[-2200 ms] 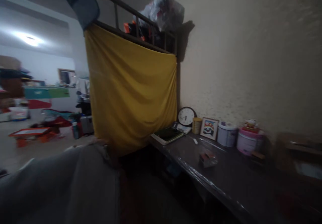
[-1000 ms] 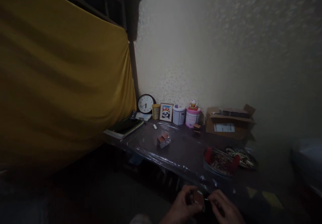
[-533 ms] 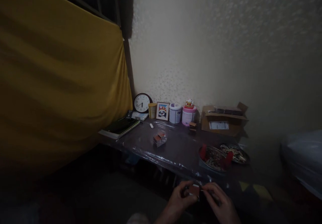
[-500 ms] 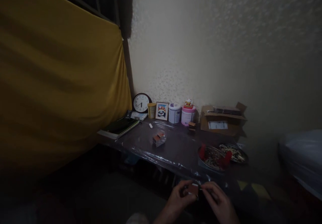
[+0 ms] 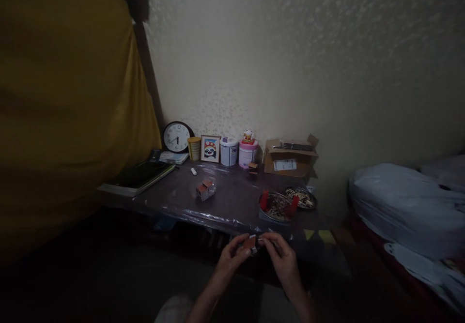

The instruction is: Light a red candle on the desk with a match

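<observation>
Past the table's front edge, my left hand is closed around a small brown matchbox, its white end facing right. My right hand pinches a thin pale matchstick close to that end; dim light hides whether the two touch. On the table beyond, a round metal plate carries dark-tipped sticks and two red pieces. Behind it to the right, a second plate holds pale sticks. A clear-wrapped pack of matchboxes sits mid-table.
Along the wall stand a clock, a yellow cup, a panda picture frame, two lidded tubs and a cardboard box. Books lie left beside a yellow curtain. White bundles are at right.
The view has turned right and slightly down, so the table things appear further left and the white bundles show more. Both hands keep their holds, close together.
</observation>
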Motion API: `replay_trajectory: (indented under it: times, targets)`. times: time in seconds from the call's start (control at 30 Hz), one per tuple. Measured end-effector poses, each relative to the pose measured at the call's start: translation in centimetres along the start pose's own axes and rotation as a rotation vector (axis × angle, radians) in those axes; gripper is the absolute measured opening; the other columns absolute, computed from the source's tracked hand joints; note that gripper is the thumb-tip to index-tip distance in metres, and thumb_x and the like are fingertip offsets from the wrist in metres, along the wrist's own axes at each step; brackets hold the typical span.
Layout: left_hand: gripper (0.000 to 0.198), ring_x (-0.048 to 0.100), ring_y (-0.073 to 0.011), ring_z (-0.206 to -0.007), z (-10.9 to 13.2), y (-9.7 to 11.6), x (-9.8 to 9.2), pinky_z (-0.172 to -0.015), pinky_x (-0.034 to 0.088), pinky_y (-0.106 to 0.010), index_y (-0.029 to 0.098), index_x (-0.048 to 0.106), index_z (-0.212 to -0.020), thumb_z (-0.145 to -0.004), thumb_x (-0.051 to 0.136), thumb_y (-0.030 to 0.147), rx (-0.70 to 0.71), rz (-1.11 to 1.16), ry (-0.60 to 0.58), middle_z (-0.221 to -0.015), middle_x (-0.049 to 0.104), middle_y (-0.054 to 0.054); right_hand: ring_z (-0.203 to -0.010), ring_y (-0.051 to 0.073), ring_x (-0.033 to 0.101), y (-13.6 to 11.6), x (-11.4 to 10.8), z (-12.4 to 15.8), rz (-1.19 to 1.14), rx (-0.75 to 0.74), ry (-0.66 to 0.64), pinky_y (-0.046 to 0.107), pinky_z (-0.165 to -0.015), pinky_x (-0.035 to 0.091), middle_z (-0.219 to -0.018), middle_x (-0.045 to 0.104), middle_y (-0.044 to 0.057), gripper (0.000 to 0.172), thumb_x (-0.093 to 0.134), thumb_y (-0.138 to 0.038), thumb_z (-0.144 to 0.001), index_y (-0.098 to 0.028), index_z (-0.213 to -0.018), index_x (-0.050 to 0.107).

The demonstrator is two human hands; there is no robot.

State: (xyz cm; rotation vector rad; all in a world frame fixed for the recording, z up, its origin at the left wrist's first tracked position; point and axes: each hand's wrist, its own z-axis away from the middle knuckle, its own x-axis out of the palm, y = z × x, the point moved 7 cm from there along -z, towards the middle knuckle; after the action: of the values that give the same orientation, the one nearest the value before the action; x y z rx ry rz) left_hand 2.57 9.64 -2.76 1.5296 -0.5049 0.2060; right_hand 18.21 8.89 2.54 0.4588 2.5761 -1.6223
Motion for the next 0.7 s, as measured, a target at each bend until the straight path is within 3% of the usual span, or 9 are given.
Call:
replay_trajectory:
  times: [0.37,0.7]
  targets:
    - [0.040,0.059,-0.0275,-0.103,-0.2,0.5,0.0,-0.093,0.039,-0.039,0.018,0.065,-0.103,-0.066,0.071,0.032,0.042,0.020,0.036,-0.107,0.069,-0.011,-0.076,0.019,0.067,-0.7,0.4,0.0,0.025,-0.030,0.028,0.028,-0.072,0.053,-0.079,0.071,0.004,0.021,0.058,-0.038,-0.080,-0.019,-0.079,0.066]
    - [0.028,0.061,-0.0176,-0.075,0.0,0.9,0.5,-0.073,0.044,-0.027,0.017,0.067,-0.080,-0.062,0.074,0.036,0.060,0.067,0.135,-0.078,0.071,-0.003,-0.077,0.019,0.068,-0.5,0.2,0.2,0.188,-0.123,0.040,0.027,-0.073,0.054,-0.081,0.072,0.004,0.022,0.055,-0.039,-0.081,-0.021,-0.082,0.067]
